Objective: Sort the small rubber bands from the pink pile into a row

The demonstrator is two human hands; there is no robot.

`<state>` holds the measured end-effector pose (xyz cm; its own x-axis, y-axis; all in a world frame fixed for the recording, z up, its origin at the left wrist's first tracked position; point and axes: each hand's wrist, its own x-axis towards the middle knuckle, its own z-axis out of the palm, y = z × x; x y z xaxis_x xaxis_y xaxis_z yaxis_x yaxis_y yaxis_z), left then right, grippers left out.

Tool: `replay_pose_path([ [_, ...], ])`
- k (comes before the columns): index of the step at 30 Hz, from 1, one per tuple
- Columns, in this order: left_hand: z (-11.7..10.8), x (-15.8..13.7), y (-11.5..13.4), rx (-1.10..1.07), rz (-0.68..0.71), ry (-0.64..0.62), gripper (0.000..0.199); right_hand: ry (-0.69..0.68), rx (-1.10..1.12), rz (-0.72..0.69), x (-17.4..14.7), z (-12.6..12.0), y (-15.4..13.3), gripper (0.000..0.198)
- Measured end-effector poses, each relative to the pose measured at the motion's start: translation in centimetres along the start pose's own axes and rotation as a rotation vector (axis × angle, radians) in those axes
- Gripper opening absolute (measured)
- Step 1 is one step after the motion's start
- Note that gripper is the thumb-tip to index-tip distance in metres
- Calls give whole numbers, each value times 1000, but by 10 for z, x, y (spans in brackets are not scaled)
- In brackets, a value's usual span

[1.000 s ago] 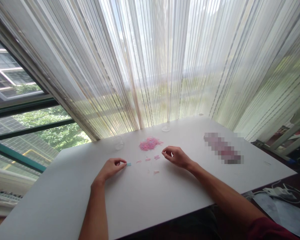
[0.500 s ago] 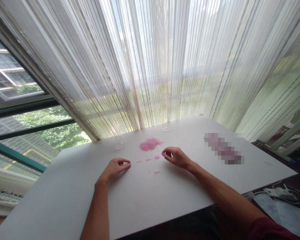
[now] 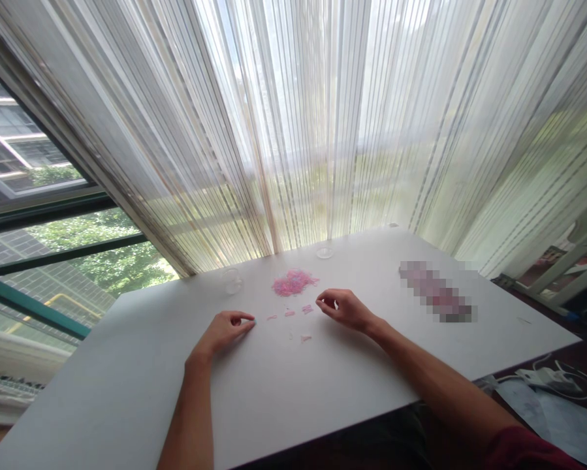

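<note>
My left hand (image 3: 229,326) rests low over the white table (image 3: 283,405), thumb and forefinger pinched on a tiny teal piece (image 3: 254,321). To the right of those fingertips lies a row of small pink pieces (image 3: 290,313), thin and looped like little rubber bands. My right hand (image 3: 345,308) is closed in a pinch just right of the row's end; whatever its fingertips hold, if anything, is too small to make out. Beyond the row sits a loose pile of pink and purple bands (image 3: 294,282). Nearer me is another small pale pink group (image 3: 305,338).
Two clear shallow containers, one at the left (image 3: 232,281) and one at the back (image 3: 324,252), stand near the table's far edge. A blurred-out pinkish patch (image 3: 435,290) lies at the right. Sheer curtains (image 3: 303,163) hang behind the table; cables (image 3: 552,378) lie beyond its right edge.
Both hands hold nearly the same pose and place. The pile and the small groups look unmoved.
</note>
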<state>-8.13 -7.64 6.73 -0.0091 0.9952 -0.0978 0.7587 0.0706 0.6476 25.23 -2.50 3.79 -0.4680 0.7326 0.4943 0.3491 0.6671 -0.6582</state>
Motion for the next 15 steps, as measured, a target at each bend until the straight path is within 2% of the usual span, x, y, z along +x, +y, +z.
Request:
replay_pose_path([
  [5, -1, 1, -1, 9, 39, 31, 50, -30, 23, -7, -1, 2, -2, 14],
  [8, 4, 0, 8, 11, 112, 64, 50, -99, 72, -31, -3, 4, -8, 11],
  [15, 42, -14, 51, 134, 353, -87, 31, -298, 61, -94, -8, 14, -21, 10],
])
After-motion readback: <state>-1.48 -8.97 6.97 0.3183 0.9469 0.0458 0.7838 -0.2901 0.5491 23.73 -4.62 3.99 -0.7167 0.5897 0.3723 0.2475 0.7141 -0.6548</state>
